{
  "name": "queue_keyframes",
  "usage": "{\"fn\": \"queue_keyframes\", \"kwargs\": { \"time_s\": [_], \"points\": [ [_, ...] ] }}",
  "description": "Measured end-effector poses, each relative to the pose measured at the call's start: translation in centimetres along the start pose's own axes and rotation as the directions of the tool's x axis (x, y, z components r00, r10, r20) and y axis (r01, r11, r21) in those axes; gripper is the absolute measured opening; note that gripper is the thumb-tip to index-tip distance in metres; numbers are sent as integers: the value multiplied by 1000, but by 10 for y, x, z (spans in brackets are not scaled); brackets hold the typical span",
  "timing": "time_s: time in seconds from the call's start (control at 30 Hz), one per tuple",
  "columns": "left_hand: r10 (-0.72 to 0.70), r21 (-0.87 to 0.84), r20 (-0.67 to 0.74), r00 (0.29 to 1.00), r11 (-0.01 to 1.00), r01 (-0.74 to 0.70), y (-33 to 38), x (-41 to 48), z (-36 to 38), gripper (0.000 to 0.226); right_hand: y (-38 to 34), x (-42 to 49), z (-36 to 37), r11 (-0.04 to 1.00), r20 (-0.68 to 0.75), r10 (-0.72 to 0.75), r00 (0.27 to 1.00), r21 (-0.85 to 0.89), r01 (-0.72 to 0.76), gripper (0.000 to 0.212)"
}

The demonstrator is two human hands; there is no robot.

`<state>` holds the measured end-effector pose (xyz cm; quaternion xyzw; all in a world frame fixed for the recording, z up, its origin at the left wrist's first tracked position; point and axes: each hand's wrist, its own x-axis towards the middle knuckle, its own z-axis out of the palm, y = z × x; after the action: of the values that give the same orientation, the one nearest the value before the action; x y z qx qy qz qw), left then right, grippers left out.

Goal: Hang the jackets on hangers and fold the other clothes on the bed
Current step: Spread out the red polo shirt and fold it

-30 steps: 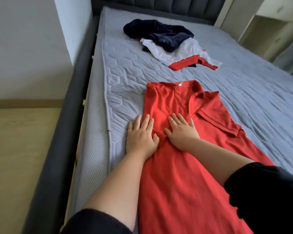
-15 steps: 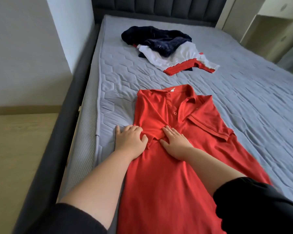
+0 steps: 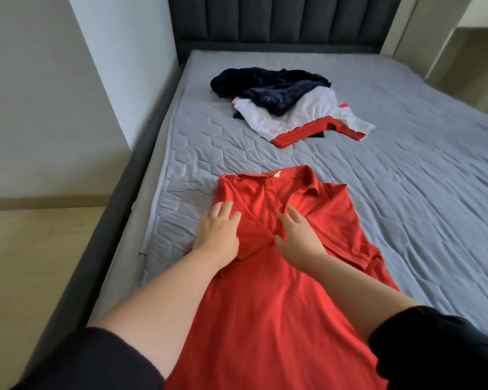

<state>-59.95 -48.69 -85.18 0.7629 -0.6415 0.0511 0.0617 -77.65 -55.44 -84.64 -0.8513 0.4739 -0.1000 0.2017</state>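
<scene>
The left hand [image 3: 217, 235] and right hand [image 3: 299, 239] press flat, fingers open, on a red shirt [image 3: 279, 311] near the left edge of the bed [image 3: 406, 209]; lifting them carelessly could spring its folds open.

1. Bed [image 3: 406, 198]: grey quilted mattress, dark padded frame.
2. Near end: red polo shirt [image 3: 265, 319] lying flat, collar toward the headboard [image 3: 288, 21].
3. Farther up, well apart: navy garment [image 3: 279, 90] heaped on red-trimmed white garment [image 3: 299, 116].
</scene>
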Motion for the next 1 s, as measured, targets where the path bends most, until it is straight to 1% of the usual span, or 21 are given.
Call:
{"fn": "queue_keyframes", "kwargs": {
  "time_s": [0.07, 0.13, 0.23, 0.3, 0.33, 0.4, 0.47, 0.53, 0.63, 0.7, 0.77, 0.8, 0.9, 1.0],
  "points": [
    [60, 49, 32, 998, 997, -61, 4, 13, 6, 64, 7, 9, -8, 1000, -70, 30, 997, 12, -29, 54],
    [71, 60, 61, 996, 995, -75, 7, 26, 14, 66, 16, 18, -14, 999, -111, 46, 993, 15, -44, 52],
    [-36, 31, 108, 994, 999, 32, 11, 36, 33, 70, 29, 36, -20, 999, -154, 32, 988, -20, -35, 52],
    [-67, 25, 158, 985, 998, 64, 13, 33, 52, 68, 32, 48, -20, 999, -222, 11, 975, -32, -18, 48],
    [-62, 33, 161, 985, 998, 58, 14, 30, 61, 67, 33, 54, -19, 1000, -279, -8, 960, -29, 0, 45],
    [-44, 42, 122, 992, 998, 39, 13, 27, 73, 66, 30, 67, -16, 998, -393, -60, 918, -23, 56, 38],
    [-20, 40, 84, 996, 999, 16, 12, 28, 77, 66, 24, 85, -11, 995, -434, -102, 895, -26, 100, 32],
    [1, 23, 51, 999, 1000, -2, 10, 27, 79, 66, 17, 107, -5, 996, -409, -85, 909, -5, 91, 29],
    [-4, -15, -8, 1000, 1000, 4, 9, 25, 81, 68, 6, 141, -4, 996, -353, 39, 935, 89, -7, 33],
    [-4, -35, -13, 1000, 999, 4, 10, 25, 81, 71, 5, 161, -8, 998, -345, 48, 937, 46, -34, 34],
    [0, -45, -17, 1000, 999, -1, 8, 26, 82, 70, 4, 178, -14, 998, -308, 21, 951, -45, -37, 30],
    [-2, -54, -15, 1000, 999, 1, 8, 27, 83, 69, 4, 184, -16, 996, -270, 28, 962, -69, -49, 28],
    [3, -64, 7, 1000, 998, -2, 7, 29, 85, 66, 2, 195, -17, 994, -138, 71, 988, -68, -81, 23],
    [-2, -47, 36, 999, 999, 4, 7, 29, 86, 66, -3, 196, -15, 984, -63, 72, 995, -160, -82, 25]
  ]
}}
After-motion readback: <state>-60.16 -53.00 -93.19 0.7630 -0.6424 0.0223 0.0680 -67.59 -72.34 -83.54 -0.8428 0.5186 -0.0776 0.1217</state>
